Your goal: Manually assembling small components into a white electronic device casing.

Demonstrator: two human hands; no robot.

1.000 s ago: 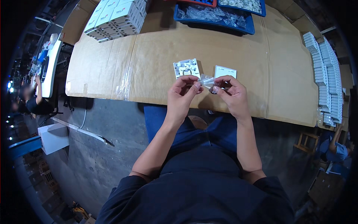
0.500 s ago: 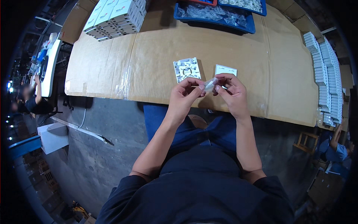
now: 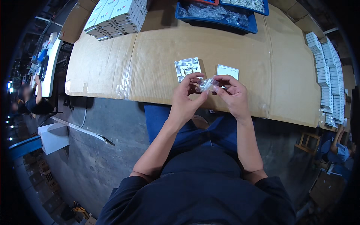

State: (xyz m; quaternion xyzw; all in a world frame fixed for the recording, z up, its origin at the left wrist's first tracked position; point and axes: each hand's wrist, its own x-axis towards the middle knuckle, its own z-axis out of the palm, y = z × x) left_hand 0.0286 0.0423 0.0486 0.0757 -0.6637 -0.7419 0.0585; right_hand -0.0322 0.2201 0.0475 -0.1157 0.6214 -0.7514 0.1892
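Observation:
Between my two hands is a small clear plastic bag [image 3: 207,84] with pale pieces inside. My left hand [image 3: 188,94] pinches its left side, fingers curled over the top and thumb below. The bag's right side is gripped by the fingers and thumb of my right hand [image 3: 234,93]. Just beyond my left hand lies a square white part [image 3: 187,66] with a patterned, recessed face, its near edge hidden by my fingers. A flat white panel [image 3: 228,71] lies beyond my right hand, partly covered by it.
Cardboard covers the table [image 3: 157,56]. White boxes [image 3: 118,17] are stacked at the far left. Blue trays [image 3: 215,18] at the back hold clear bags and small white parts. Stacks of pale flat pieces [image 3: 326,75] line the right edge. Other people sit at far left and far right.
My left fingers have spread and shifted on the bag, which now looks wider and more opened out between my hands. The parts on the table stay in place.

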